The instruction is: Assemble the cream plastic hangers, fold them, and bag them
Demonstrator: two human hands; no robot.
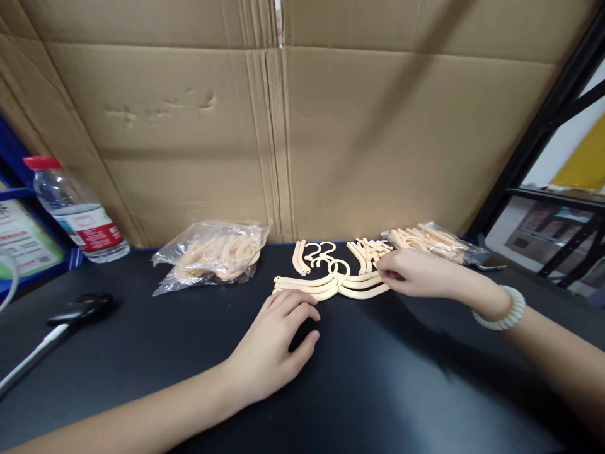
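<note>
Left hand (pixel 278 337) resting open, right hand (pixel 409 274) sitting curled by the hangers (pixel 338 285)

On my head feed, the left hand is lying palm down, its thumb and fingers standing apart with nothing showing between them, its fingertips overlapping the hangers' left side. The right hand's fingers are sitting bunched at the right ends, hiding their own tips and leaving me unable to tell whether they are gripping. Those hangers are lying toward the far side of the desk (pixel 331 384), their bars spreading left and right. Loose curved bars (pixel 299 258) and a heap of small pieces (pixel 374 248) are lying just behind, between a left bag (pixel 212 260) and a right bag (pixel 428 241), both clear.

I'm reading the step in hand as arranging hanger parts on the desk, with loose ones waiting. To my mind, the next move is calling for a light fingertip pinch on one slim bar, the left hand steadying its neighbours.
</note>
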